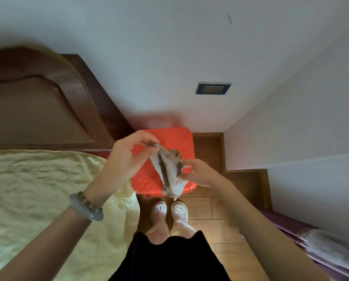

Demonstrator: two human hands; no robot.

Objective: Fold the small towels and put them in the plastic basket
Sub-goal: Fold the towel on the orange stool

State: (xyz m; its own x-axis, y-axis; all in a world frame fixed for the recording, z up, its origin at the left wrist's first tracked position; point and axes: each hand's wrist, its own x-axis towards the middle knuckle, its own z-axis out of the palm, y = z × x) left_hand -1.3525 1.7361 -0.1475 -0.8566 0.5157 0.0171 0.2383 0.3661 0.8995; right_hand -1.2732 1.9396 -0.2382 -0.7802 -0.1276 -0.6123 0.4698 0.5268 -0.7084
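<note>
A small white towel [167,171] with brown stripes hangs in the air between both hands. My left hand [127,157] pinches its upper corner between thumb and fingers. My right hand [198,173] grips its right edge lower down. The towel droops to a point above my feet. Under it sits a red plastic stool or bin [175,138] with a flat shiny top; I cannot tell which it is. No plastic basket is clearly in view.
A bed with a pale yellow satin cover [37,199] and a brown headboard [37,102] fills the left. White walls meet at a corner ahead, with a wall socket [213,89]. Purple fabric [311,246] lies at the right edge. The floor is wooden.
</note>
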